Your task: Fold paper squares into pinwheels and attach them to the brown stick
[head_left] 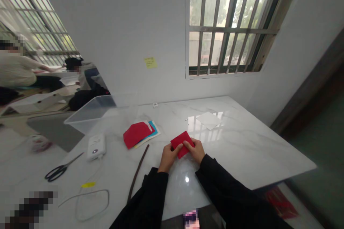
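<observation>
A small folded red paper (182, 140) lies on the white marble table (242, 143) in front of me. My left hand (168, 156) pinches its near left edge with thumb and fingers closed on it. My right hand (197, 150) holds the near right edge the same way. Both arms are in black sleeves. A stack of coloured sheets (139, 133), red on top with blue and pale ones under it, lies a little to the left and further back.
Black scissors (59, 171), a white device (96, 146) with a cable, a dark strip (138, 171), a clear plastic bin (90, 114) and a white sheet (209, 120) are on the table. Other people sit at the far left. A barred window is ahead.
</observation>
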A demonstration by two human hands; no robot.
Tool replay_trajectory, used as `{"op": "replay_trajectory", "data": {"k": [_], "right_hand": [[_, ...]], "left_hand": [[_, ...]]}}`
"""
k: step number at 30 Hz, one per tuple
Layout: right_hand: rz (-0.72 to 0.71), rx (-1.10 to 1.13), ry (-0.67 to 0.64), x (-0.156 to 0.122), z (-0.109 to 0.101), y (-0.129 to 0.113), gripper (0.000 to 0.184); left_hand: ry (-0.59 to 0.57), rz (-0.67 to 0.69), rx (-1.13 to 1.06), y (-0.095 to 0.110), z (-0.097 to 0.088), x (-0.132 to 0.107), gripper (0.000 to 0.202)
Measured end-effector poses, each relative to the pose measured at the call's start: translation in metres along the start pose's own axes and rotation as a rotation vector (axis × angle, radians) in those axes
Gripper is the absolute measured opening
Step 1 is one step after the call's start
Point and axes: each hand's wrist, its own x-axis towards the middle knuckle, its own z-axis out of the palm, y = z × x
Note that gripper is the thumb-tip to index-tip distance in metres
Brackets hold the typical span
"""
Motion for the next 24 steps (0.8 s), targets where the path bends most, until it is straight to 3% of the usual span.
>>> {"op": "replay_trajectory", "data": {"k": [9, 17, 24], "right_hand": [[0.038, 0.075, 0.007, -0.006, 0.006, -0.002, 0.044], [0.025, 0.014, 0.050, -0.006, 0.008, -0.001, 0.043], [0.014, -0.016, -0.078, 0.004, -0.008, -0.007, 0.047]], "left_hand": [[0.009, -0.006, -0.034, -0.003, -0.003, -0.003, 0.043], [0.026, -0.005, 0.021, -0.008, -0.005, -0.002, 0.041], [0.094, 0.045, 0.090, -0.011, -0.005, -0.005, 0.038]]}}
